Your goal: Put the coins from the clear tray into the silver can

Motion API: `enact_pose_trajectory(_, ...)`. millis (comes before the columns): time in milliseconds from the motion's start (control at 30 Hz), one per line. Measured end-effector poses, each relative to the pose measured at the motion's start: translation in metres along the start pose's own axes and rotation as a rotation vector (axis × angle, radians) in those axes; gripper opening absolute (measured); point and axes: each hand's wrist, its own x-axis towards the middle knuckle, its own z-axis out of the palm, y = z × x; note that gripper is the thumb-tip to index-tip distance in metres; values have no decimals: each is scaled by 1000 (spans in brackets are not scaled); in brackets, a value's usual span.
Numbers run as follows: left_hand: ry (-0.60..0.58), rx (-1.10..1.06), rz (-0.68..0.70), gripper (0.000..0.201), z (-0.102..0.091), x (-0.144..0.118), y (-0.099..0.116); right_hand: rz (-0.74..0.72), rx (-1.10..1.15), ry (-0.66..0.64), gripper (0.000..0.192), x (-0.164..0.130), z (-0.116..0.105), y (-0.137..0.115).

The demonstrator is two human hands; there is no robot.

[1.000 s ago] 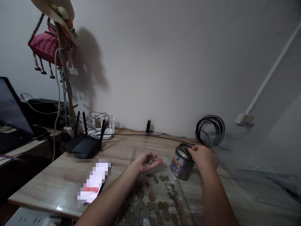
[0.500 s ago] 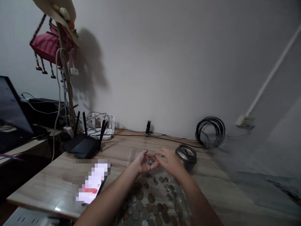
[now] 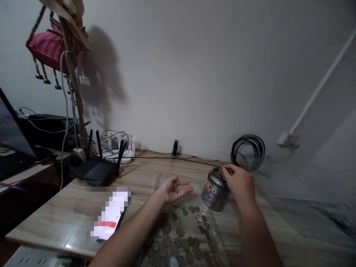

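A router (image 3: 97, 172) sits near the tabletop (image 3: 55, 218) left edge. The left hand (image 3: 174, 189), cupped open, holds a coin (image 3: 176, 190) above scattered coins (image 3: 178, 241). The right hand (image 3: 236, 180), half a second ago at the left palm, now pinches at the tin (image 3: 214, 191) top; bare tabletop lies rightward.

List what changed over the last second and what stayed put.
The right hand went from the tin can to the left hand, then back to the can's top, tipping it again. The left palm, cupped upward, holds fewer coins. The coins on the table, router and phone stayed.
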Motion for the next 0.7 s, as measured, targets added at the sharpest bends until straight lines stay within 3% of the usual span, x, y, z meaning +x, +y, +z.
enact_pose_trajectory(100, -30, 35, -33, 41, 0, 1, -1, 88, -112, -117, 20, 15, -3, 25)
enact_pose_trajectory(200, -63, 58, -45, 38, 0, 1, -1, 88, -153, -205, 18, 19, 4, 32)
enact_pose_trajectory(367, -22, 41, 3, 35, -1, 0, -1, 85, -234, -205, 19, 18, 14, 28)
enact_pose_trajectory(700, 79, -43, 49, 43, 6, -5, 1, 86, -188, -161, 24, 18, 22, 28)
